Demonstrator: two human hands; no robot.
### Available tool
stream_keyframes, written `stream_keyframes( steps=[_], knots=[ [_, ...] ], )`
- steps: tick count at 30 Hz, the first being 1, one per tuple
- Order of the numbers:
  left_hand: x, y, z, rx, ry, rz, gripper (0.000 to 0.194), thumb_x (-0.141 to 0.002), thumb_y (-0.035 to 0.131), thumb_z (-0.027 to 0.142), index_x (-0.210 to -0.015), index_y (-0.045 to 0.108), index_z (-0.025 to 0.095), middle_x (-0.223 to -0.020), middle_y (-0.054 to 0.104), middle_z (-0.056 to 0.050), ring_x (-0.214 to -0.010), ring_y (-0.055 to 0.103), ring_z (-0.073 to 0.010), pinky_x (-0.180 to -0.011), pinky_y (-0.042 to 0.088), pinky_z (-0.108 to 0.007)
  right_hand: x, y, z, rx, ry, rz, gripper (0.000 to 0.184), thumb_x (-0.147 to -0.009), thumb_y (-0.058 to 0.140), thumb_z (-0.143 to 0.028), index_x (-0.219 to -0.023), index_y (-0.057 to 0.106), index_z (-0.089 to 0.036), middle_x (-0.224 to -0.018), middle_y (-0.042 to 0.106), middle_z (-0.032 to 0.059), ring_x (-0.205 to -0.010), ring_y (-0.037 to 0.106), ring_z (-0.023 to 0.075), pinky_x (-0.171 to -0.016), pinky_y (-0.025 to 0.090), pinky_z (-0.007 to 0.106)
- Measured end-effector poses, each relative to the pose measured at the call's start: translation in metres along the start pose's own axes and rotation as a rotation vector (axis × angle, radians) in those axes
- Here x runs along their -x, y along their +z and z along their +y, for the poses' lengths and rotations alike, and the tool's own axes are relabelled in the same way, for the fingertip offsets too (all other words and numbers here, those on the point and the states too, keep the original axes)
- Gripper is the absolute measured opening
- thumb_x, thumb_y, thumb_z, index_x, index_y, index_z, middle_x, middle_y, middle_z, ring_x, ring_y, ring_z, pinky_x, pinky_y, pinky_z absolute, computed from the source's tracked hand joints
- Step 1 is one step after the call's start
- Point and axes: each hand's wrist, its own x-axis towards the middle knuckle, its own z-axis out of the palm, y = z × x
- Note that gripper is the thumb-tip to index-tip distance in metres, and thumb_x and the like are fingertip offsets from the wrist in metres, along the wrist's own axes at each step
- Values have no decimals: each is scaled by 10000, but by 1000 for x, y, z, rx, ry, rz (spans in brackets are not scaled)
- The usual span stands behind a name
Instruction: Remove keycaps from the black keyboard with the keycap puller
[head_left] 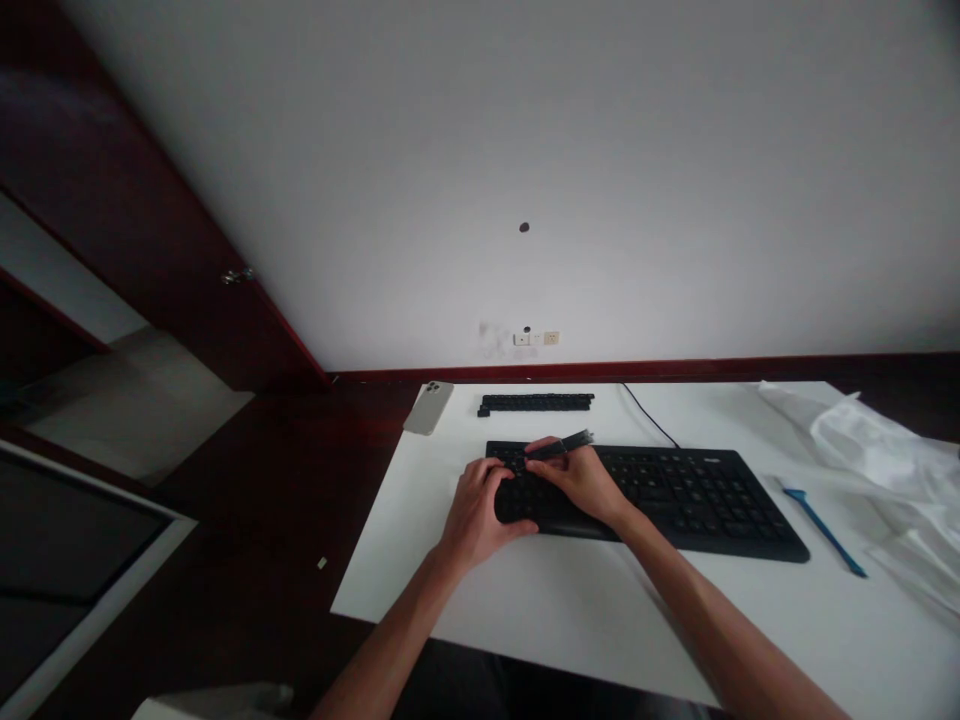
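A black keyboard [690, 490] lies on the white table, with some keys at its left end partly hidden by my hands. My left hand [476, 510] grips that left end, fingers curled over the top and thumb along the front edge. Pinched in my right hand [581, 480] is a small dark brush [574, 441]. Its bristly end points up and right, while its other end is down near the keys by my left fingertips. Behind the keyboard, loose black keycaps [536, 402] lie in rows.
A phone [429, 408] lies at the table's back left corner. Right of the keyboard are a blue stick-like tool [825, 532] and crumpled white plastic [892, 450]. A black cable [649, 415] runs backward from the keyboard. Beyond the white table [420, 560] stands a wall with sockets [536, 339].
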Motion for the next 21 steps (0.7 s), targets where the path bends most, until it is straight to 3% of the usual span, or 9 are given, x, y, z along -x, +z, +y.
stream_keyframes(
  steps=[9, 13, 21],
  knots=[
    [0, 6, -5, 99, -40, 3, 704, -589, 973, 349, -1167, 582, 256, -1251, 543, -80, -1221, 519, -298, -1041, 480, -490, 2, 10, -2, 133, 57, -1, 302, -851, 729, -407, -1048, 730, -177, -783, 778, 42, -747, 759, 240, -690, 601, 327],
    [0, 7, -7, 107, -53, -4, 719, -572, 979, 356, -1157, 575, 251, -1241, 542, -79, -1201, 521, -294, -1035, 477, -485, 1, 11, 0, 153, 35, -9, 306, -856, 727, -404, -1055, 727, -171, -848, 793, 63, -782, 763, 239, -723, 600, 328],
    [2, 8, -8, 107, -54, 0, 698, -590, 970, 374, -1148, 571, 250, -1231, 541, -82, -1192, 526, -300, -1019, 483, -488, 1, 8, -6, 264, -16, -79, 285, -855, 727, -394, -1036, 752, -174, -732, 737, 17, -651, 683, 185, -608, 522, 275]
  ],
)
